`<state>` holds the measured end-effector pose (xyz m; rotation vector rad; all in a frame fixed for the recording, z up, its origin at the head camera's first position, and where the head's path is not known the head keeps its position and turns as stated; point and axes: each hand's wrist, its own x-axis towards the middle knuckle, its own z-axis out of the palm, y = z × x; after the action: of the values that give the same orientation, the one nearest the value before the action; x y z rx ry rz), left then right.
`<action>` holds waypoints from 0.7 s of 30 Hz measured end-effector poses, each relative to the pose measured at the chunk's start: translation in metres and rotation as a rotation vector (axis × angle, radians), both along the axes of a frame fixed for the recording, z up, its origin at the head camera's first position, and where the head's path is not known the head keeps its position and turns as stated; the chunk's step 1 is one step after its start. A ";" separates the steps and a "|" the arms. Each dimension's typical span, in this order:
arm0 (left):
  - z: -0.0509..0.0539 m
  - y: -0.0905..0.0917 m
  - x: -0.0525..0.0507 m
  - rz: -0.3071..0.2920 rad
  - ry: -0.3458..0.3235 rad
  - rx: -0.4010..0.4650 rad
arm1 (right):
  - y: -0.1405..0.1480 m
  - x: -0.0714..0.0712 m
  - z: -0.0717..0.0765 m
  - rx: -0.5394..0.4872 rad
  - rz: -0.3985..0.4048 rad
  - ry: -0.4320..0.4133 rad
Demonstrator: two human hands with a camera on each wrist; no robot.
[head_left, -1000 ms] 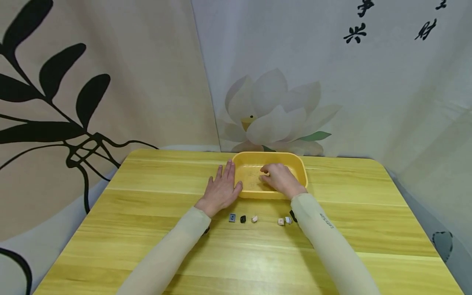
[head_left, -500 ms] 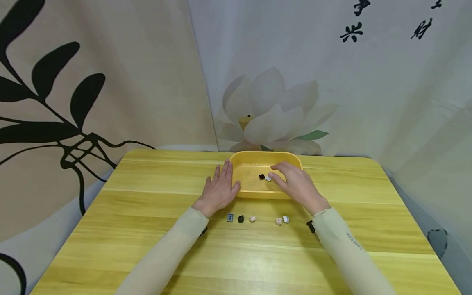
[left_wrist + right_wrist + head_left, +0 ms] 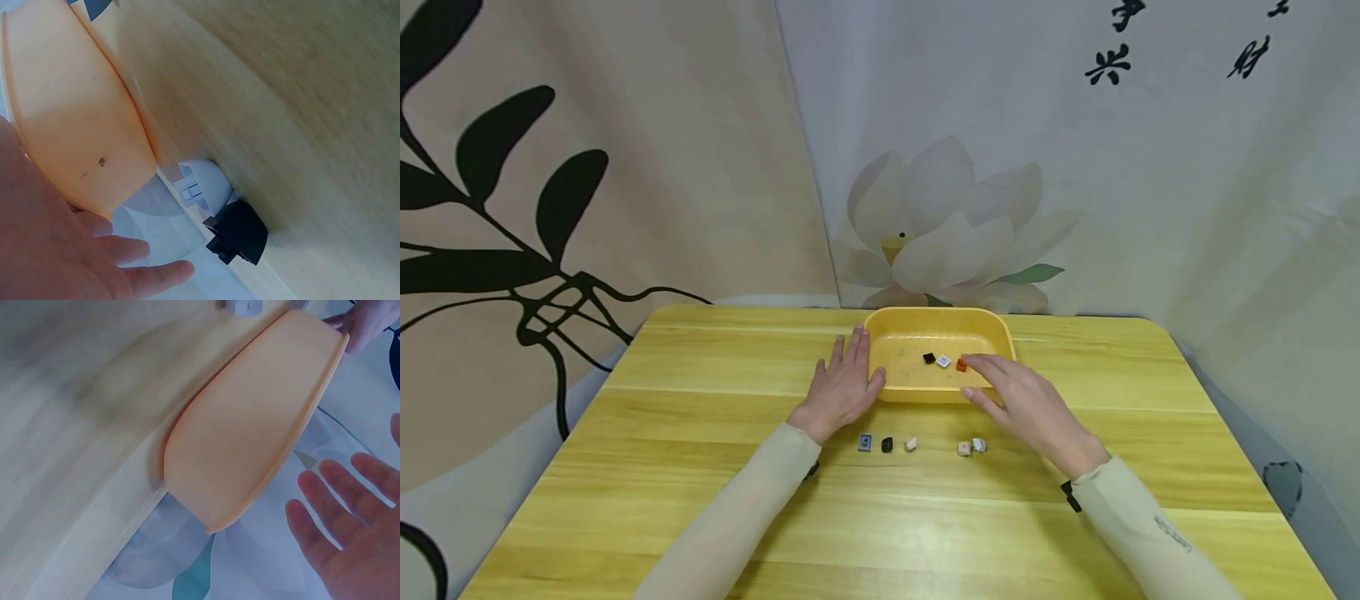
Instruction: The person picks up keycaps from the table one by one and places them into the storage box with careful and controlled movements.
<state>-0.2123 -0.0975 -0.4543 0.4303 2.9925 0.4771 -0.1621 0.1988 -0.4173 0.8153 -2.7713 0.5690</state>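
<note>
In the head view a black keycap-like piece (image 3: 929, 358), a white one (image 3: 943, 361) and a red one (image 3: 962, 365) lie in the yellow tray (image 3: 947, 395). My right hand (image 3: 1037, 408) hovers with parted, relaxed fingers over the tray's right front corner, fingertips close to the red piece and holding nothing. Flat at the tray's left side, my left hand (image 3: 838, 392) touches the rim with straight fingers. The right wrist view shows my right hand (image 3: 359, 537) spread beside the tray wall (image 3: 250, 412). My left hand (image 3: 56, 250) is at the tray in the left wrist view.
In front of the tray on the table (image 3: 880, 525) lie a grey-blue piece (image 3: 865, 442), a black piece (image 3: 887, 445), a pale piece (image 3: 911, 444), a pinkish piece (image 3: 964, 448) and a white piece (image 3: 979, 445). A patterned curtain (image 3: 700, 167) hangs behind.
My right hand has moved right and towards me from inside the tray, its fingers spreading. The black, white and red pieces have come into view there. My left hand stays at the tray.
</note>
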 end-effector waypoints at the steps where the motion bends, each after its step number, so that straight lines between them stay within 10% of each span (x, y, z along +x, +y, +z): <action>1: 0.000 0.000 0.000 0.001 0.000 -0.003 | 0.000 0.002 0.000 0.005 0.009 0.003; 21: -0.002 -0.001 -0.001 -0.009 0.000 -0.001 | 0.012 0.036 -0.020 0.114 0.238 -0.102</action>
<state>-0.2135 -0.0986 -0.4561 0.4430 2.9897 0.4749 -0.1264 0.2107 -0.4376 1.1841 -2.8396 0.5084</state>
